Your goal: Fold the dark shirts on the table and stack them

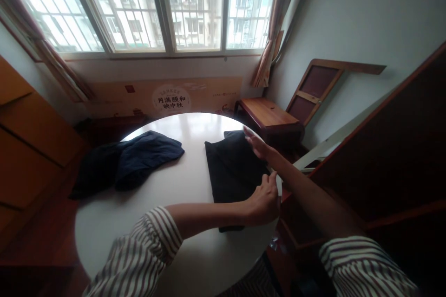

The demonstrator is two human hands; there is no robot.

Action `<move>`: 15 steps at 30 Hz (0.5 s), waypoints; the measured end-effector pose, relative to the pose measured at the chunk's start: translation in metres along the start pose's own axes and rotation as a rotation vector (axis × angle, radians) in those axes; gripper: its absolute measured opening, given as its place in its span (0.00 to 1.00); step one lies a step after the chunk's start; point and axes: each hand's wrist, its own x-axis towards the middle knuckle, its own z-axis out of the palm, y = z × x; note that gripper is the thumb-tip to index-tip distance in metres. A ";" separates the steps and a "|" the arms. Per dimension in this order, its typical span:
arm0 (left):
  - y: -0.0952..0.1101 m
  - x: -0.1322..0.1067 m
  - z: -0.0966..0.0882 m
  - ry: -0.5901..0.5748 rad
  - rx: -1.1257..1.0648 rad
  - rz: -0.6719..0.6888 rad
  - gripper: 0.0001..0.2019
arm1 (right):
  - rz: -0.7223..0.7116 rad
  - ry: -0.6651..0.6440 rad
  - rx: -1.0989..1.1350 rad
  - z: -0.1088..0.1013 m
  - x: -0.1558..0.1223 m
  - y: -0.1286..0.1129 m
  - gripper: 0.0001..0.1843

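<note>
A black folded garment [232,167] lies on the right side of the round white table [188,250]; its exact kind does not show. My left hand [263,199] is at its near right edge, fingers curled closed on the cloth, with my forearm crossing over the lower part. At the far right corner, my right hand [257,145] lies with its fingers stretched out along the garment's edge, slightly blurred. Over the table's left edge hangs a loose pile of dark clothing, with a navy garment [146,155] and a black one [94,171].
Behind the table stands a wide printed box [209,93] under barred windows. A low wooden stool or table [265,111] is at the back right, near a wooden panel [313,86] against the wall. Orange-brown cabinets [31,148] are at left, dark wooden furniture [393,167] at right.
</note>
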 end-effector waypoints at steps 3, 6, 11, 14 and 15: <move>-0.009 0.003 0.014 -0.022 0.025 0.034 0.43 | 0.002 0.013 -0.018 -0.002 0.002 0.007 0.17; -0.017 0.000 0.025 -0.018 0.027 0.095 0.48 | -0.029 0.088 -0.053 -0.007 0.012 0.013 0.21; -0.006 -0.020 0.029 -0.030 0.052 0.186 0.38 | -0.093 0.247 -0.201 -0.018 0.024 0.018 0.29; 0.004 -0.035 -0.002 -0.067 0.045 0.252 0.25 | -0.162 0.357 -0.315 -0.021 0.010 0.016 0.34; 0.001 -0.037 -0.020 -0.042 0.052 0.242 0.21 | -0.205 0.387 -0.386 -0.022 0.000 0.016 0.33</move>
